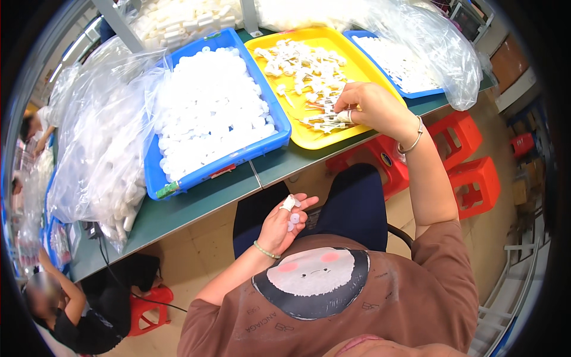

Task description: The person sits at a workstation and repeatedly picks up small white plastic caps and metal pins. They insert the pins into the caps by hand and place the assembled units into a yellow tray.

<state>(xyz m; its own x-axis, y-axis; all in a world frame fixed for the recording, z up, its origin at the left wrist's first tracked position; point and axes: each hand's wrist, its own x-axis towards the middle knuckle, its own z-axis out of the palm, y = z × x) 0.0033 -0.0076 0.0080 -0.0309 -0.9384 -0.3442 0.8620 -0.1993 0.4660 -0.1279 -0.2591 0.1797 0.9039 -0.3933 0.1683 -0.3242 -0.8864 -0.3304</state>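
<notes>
One hand at the yellow tray, one holding small round bits.
The right hand is at the near right part of the white pieces in the tray; I can't tell if it pinches one. The left hand, nearer the body, has the bits in its bent fingers.

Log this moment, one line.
left hand holds round pieces | right hand over yellow tray, at white parts | blue bin left of tray
</notes>
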